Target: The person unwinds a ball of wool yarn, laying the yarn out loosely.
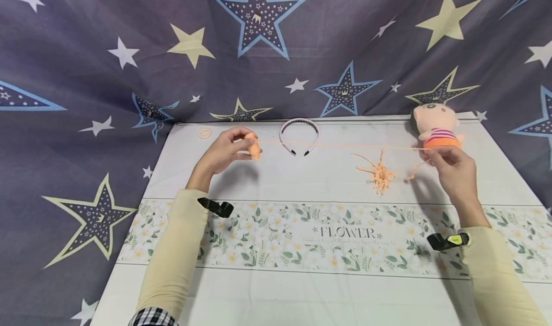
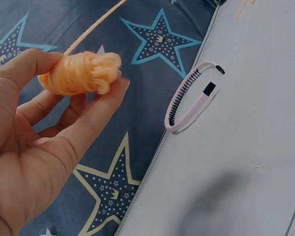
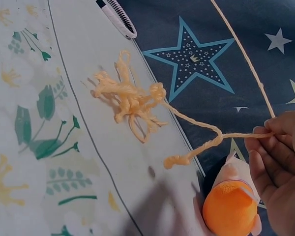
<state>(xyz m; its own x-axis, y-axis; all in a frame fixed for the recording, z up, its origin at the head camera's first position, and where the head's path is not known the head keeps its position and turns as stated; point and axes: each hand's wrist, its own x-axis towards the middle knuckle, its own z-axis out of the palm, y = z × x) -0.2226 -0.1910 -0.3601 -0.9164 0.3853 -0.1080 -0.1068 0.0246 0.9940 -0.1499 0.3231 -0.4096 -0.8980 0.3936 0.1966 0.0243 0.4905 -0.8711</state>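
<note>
My left hand (image 1: 224, 151) pinches a small wound bundle of orange yarn (image 2: 81, 73) between thumb and fingers, above the table's left side. From it a yarn strand (image 1: 345, 145) runs nearly straight across to my right hand (image 1: 457, 175), whose thumb and fingertips pinch it. Beyond that pinch, a loose length with a knotted end (image 3: 177, 161) hangs down. A tangled heap of orange yarn (image 1: 381, 176) lies on the table, left of the right hand. In the right wrist view, the strand appears to lead from the fingers toward the heap; whether they join is unclear.
A pink headband (image 1: 299, 121) with black teeth lies at the table's back middle. An orange ring (image 1: 204, 133) is at the back left. A plush doll (image 1: 436, 122) sits at the back right, just behind the right hand. Star-patterned cloth (image 1: 276, 76) hangs behind the table.
</note>
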